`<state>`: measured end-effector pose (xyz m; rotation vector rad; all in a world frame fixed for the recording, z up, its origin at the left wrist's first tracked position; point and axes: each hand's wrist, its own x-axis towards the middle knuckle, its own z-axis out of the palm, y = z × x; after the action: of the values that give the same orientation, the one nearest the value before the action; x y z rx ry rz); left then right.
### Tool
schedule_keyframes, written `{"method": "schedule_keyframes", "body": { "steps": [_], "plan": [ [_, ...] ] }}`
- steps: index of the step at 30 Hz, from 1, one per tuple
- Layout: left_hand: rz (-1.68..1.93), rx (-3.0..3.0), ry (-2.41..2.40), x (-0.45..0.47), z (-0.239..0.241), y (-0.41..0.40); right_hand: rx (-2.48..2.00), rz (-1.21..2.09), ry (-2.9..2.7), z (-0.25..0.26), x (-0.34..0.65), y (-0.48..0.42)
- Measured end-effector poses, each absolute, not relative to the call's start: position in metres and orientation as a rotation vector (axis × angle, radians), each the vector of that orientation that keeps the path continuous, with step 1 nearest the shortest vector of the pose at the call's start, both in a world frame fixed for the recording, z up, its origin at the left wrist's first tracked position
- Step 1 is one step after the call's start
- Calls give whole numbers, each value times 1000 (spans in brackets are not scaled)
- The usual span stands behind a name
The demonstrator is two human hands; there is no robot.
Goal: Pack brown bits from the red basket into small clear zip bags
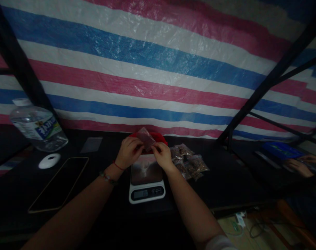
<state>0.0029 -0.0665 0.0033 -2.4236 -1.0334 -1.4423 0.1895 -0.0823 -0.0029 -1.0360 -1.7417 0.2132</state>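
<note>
Both my hands are raised over a small kitchen scale (146,183) on the dark table. My left hand (129,151) and my right hand (161,155) pinch a small clear plastic bag (145,137) between their fingertips, one at each side. A red container (159,138) sits right behind the bag, mostly hidden by it and by my hands. To the right of the scale lies a pile of several filled small bags (189,161) holding brownish contents.
A large water bottle (38,126) stands at the left, with a white round object (49,160) and a phone (59,182) in front of it. An empty flat bag (91,144) lies behind the phone. Another person's hands (302,165) work at the far right.
</note>
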Motion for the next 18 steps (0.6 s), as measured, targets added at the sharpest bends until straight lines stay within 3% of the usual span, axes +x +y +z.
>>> {"method": "schedule_keyframes", "body": {
  "steps": [4, 18],
  "plan": [
    [-1321, -2716, -951, 6, 5, -70, -1012, 233, -1736, -3, 186, -85],
    [-1447, -2875, -950, 3, 3, -69, -895, 326, -1905, 4, 183, -91]
  ]
}}
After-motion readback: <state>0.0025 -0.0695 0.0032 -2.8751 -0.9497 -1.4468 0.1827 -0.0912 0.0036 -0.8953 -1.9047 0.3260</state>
